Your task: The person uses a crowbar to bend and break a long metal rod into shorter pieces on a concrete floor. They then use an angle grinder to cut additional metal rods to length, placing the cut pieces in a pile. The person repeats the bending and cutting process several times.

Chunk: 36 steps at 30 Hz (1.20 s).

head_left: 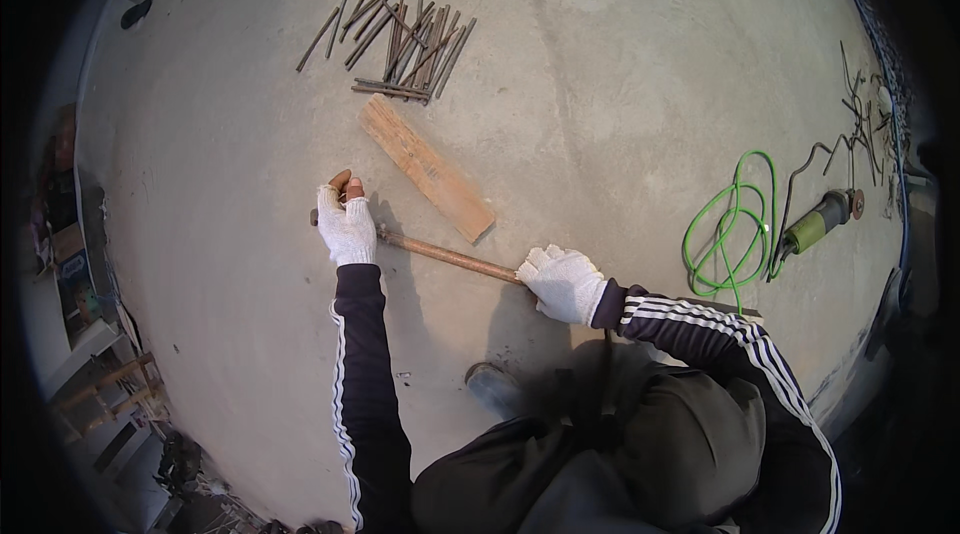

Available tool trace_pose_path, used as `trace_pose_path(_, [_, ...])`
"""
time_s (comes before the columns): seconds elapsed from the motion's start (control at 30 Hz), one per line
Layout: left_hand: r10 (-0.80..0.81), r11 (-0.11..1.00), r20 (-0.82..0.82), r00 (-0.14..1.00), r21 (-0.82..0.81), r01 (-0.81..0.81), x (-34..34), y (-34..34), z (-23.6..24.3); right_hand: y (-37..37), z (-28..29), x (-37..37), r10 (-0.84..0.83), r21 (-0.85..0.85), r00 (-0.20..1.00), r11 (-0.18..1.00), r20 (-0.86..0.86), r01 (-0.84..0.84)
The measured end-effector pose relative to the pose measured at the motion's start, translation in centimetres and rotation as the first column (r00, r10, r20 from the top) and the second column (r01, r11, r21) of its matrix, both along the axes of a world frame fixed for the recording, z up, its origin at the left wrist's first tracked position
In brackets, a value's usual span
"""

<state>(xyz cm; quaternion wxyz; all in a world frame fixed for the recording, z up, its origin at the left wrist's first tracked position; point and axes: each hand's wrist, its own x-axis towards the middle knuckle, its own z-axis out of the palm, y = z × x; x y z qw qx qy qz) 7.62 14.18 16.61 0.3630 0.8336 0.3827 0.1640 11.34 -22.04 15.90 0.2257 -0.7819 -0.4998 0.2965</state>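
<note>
A long, brown-handled tool that looks like a hammer (455, 258) slants across in front of me, above the concrete floor. My right hand (562, 283), in a white knitted glove, is wrapped round the near right end of its handle. Over the other end is my left hand (346, 226), in a white glove that leaves the fingertips bare. Its fingers are curled with thumb and fingertip close together. Dark metal shows on both sides of this hand, which hides most of the head. Just beyond the handle a wooden plank (425, 166) lies flat, touched by neither hand.
Many short metal rods (415, 44) lie in a loose pile beyond the plank. At right lies a green angle grinder (818, 222) beside its coiled green cord (735, 219). Bent rods (858, 119) are farther right. My boot (492, 389) stands below the handle.
</note>
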Motion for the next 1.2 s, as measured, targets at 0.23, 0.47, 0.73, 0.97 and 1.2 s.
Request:
trace_pose_path(0.23, [0.308,0.943,0.086,0.948,-0.159,-0.292,-9.2,-0.4,3.0,0.4,2.7,0.4,-0.383,-0.302,0.842,0.912,-0.381,0.278])
trace_pose_path(0.47, [0.306,0.952,0.289,0.907,-0.070,-0.299,-9.6,1.8,9.9,-9.6,10.7,0.5,-0.470,-0.137,0.810,0.881,-0.351,0.452])
trace_pose_path(0.73, [0.192,0.981,0.368,0.910,-0.104,-0.165,-11.0,5.5,12.3,-32.1,15.8,-6.6,-0.986,0.058,0.164,0.162,-0.030,0.985])
trace_pose_path(0.97, [0.081,0.996,0.173,0.982,0.009,-0.084,-9.6,7.3,14.2,-45.6,8.9,-9.4,-0.855,0.116,-0.496,-0.483,0.152,0.868])
trace_pose_path(1.2, [-0.342,0.843,-0.099,0.934,0.406,0.352,-2.4,10.3,18.6,-58.1,1.4,-1.7,-0.697,0.071,-0.686,-0.689,0.209,0.721])
